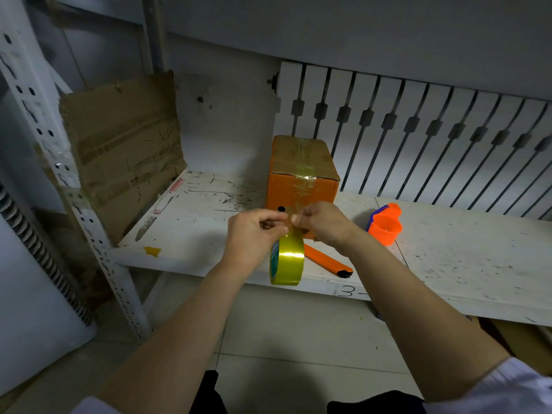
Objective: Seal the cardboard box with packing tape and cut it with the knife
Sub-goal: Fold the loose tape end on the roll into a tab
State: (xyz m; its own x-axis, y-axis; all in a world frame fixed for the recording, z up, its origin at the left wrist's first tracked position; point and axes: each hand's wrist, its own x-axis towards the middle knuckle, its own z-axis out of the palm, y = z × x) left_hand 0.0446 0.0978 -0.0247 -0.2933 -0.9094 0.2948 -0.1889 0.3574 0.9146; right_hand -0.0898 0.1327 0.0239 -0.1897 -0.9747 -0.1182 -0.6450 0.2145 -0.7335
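Head view: both hands pinched on tape end
Left hand (254, 231): steadying tape roll (287, 258)
Right hand (321, 222): peeling free end
Cardboard box (301, 174): 12 o'clock, on shelf (448, 264)
Knife (328, 259): 3 o'clock of roll, within reach for cutting

1. Two bare forearms, uncovered from wrist to past the elbow.
2. White short sleeve (513, 383) at 4 o'clock; sliver of another white sleeve (95, 406) at 7 o'clock.
3. Dark, near-black garment (376, 403) at 6 o'clock, over the lap.
4. No rings, watch or gloves visible.
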